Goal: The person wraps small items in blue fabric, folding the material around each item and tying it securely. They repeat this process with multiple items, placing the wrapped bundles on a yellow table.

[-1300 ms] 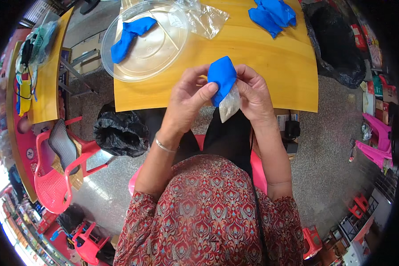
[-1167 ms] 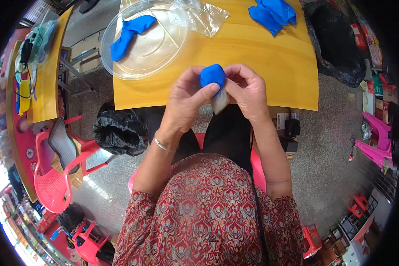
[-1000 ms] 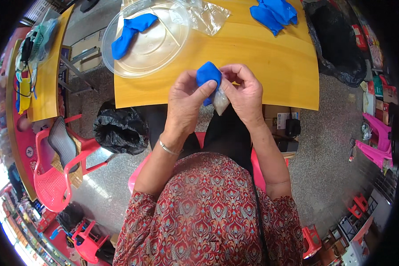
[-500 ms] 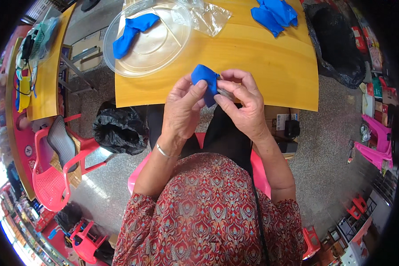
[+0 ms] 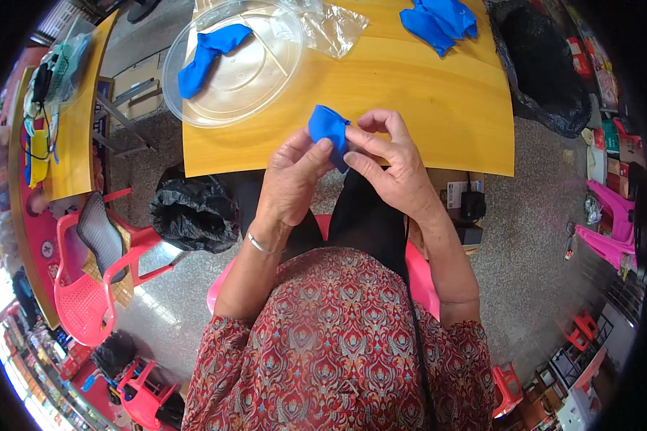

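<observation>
Above the near edge of the yellow table, a small piece of blue fabric (image 5: 326, 126) is held up between both hands. My left hand (image 5: 292, 172) pinches it, with the thumb pressed flat on its front and the fingers behind. At its right edge, my right hand (image 5: 392, 158) has index finger and thumb closed on the fabric, the other fingers curled. Whether anything else sits in the right palm is hidden. A second blue piece (image 5: 207, 57) lies on a round clear plastic lid (image 5: 266, 97). More blue fabric (image 5: 442, 25) is heaped at the far right of the table.
The yellow tabletop (image 5: 410, 108) ends just in front of my lap. A clear plastic bag (image 5: 334, 29) lies beside the lid. Black bags stand at the lower left (image 5: 194, 215) and right (image 5: 539, 72) of the table. A pink chair (image 5: 86, 302) is at the left.
The blue piece has shifted slightly and turned between my hands. My right fingers have moved in against its edge; the small grey thing seen in them before no longer shows.
</observation>
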Demonstrator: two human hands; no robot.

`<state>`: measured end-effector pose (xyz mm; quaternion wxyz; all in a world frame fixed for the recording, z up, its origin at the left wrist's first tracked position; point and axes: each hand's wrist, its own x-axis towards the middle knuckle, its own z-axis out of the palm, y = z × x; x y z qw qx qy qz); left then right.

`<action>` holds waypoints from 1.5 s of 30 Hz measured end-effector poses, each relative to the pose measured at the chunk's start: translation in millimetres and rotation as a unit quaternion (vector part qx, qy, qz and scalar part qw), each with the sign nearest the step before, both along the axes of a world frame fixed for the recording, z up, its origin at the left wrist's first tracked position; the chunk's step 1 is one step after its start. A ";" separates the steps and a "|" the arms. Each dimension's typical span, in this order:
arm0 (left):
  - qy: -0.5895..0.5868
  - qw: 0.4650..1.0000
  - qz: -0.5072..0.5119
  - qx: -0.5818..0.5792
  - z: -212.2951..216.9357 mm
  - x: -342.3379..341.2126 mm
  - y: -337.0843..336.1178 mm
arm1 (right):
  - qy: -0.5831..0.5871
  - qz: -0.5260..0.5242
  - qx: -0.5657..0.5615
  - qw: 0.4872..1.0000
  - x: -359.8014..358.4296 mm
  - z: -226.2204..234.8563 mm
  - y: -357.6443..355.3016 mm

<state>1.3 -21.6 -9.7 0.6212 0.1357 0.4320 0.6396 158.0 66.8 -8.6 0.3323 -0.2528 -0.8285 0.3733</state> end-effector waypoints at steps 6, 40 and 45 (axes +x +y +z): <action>0.059 0.997 -0.018 0.041 -5.7 6.5 0.4 | 0.126 0.051 -0.338 0.931 5.9 6.3 0.2; 0.585 0.795 0.103 0.126 -14.9 23.7 -5.4 | 0.154 -0.145 -0.452 0.867 -15.7 -10.8 6.6; 0.628 0.762 0.103 0.120 -8.8 17.2 1.0 | 0.098 -0.121 -0.418 0.895 -18.2 -11.4 11.8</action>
